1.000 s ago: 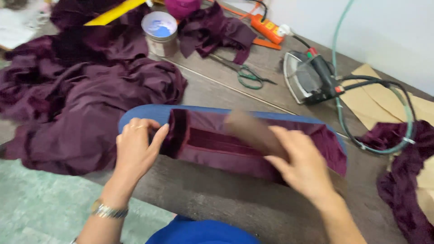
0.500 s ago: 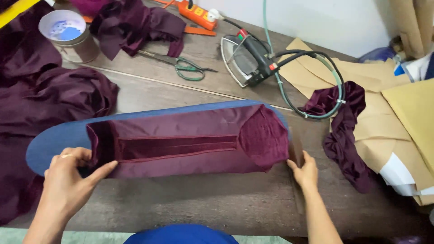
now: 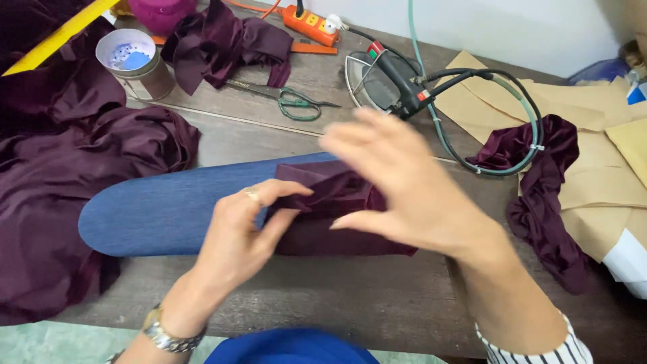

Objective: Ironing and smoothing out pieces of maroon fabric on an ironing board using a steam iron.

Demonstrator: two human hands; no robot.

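A dark maroon velvet piece lies bunched on the right end of a long blue padded sleeve board on the wooden table. My left hand pinches the piece's left edge between thumb and fingers. My right hand hovers over the cloth with fingers spread, its thumb touching the fabric's upper fold; it is blurred. The board's right end is hidden under the cloth and my right hand.
A heap of maroon cloth fills the left. Behind are a tin can, green-handled scissors, an iron with coiled hose, an orange power strip. Brown paper patterns and a maroon strip lie right.
The velvet piece, stretched flat along the board before, is now pushed together toward the right. Both hands moved inward onto it, and the view shifted.
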